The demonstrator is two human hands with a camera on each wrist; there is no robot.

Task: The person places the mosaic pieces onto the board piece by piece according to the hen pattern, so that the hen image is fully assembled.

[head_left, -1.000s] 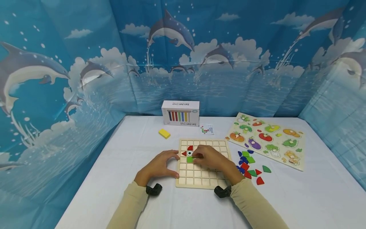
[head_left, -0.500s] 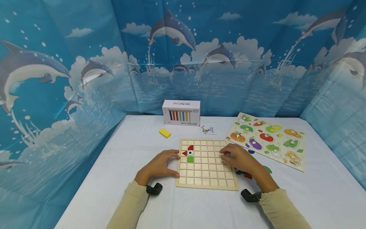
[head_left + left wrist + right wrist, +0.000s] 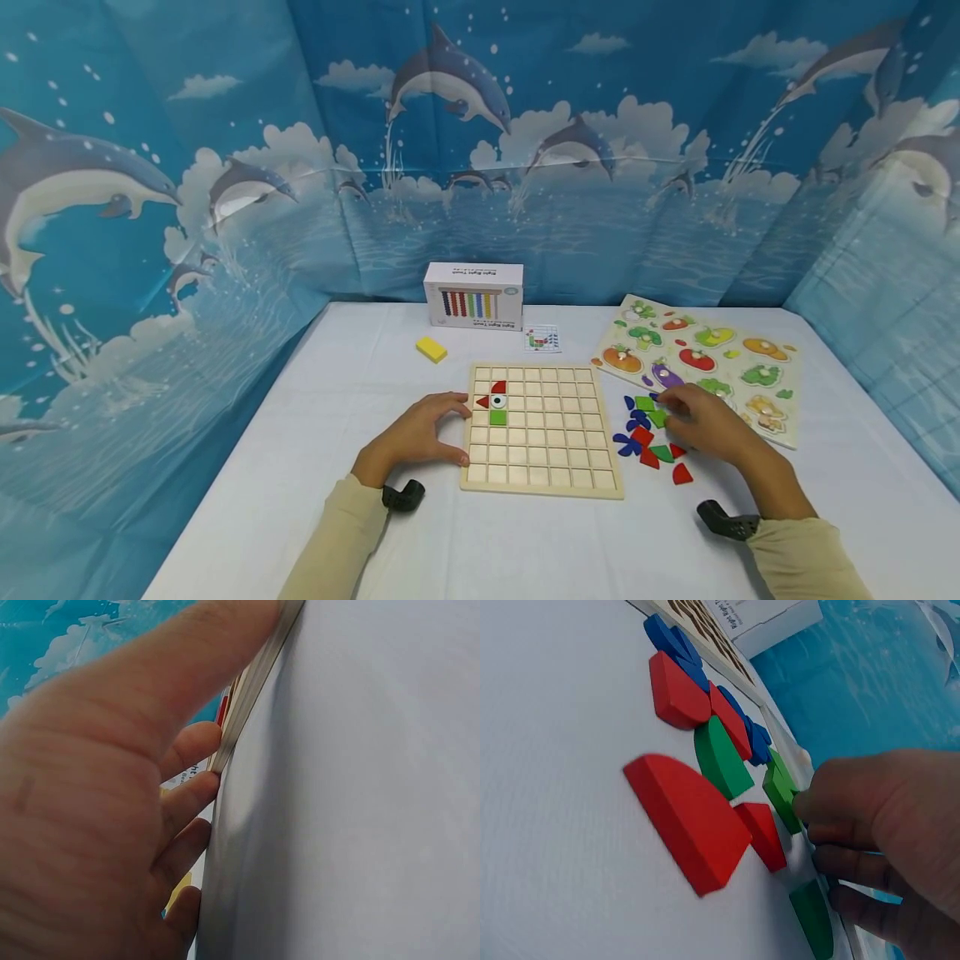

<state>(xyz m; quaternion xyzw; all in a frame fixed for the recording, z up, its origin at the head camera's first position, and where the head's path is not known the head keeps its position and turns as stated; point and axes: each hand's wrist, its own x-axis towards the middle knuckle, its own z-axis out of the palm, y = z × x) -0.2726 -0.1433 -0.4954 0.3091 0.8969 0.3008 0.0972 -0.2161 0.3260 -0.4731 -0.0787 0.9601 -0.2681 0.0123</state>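
Note:
My left hand (image 3: 423,433) rests at the left edge of the wooden grid board (image 3: 540,495), thumb and fingertips against its side. In the left wrist view the fingers are spread along the board's edge (image 3: 251,690). Four small pieces sit in the grid: a red quarter-circle (image 3: 498,387), a red triangle (image 3: 483,402), an eye piece (image 3: 498,402) and a green square (image 3: 498,417). My right hand (image 3: 708,423) is over the right side of the loose pieces, fingertips right at a green square (image 3: 778,796). A green quarter-circle (image 3: 812,921) lies beneath its fingers.
Loose blue pieces (image 3: 628,445), red pieces (image 3: 682,474) and green pieces lie right of the grid board. Behind them is a vegetable puzzle board (image 3: 776,400). A white box (image 3: 476,297), a pattern card (image 3: 542,339) and a yellow block (image 3: 431,350) are at the back.
My right hand has left the pieces on the grid board and moved right, across the board to the loose pieces. The left hand stays at the board's edge.

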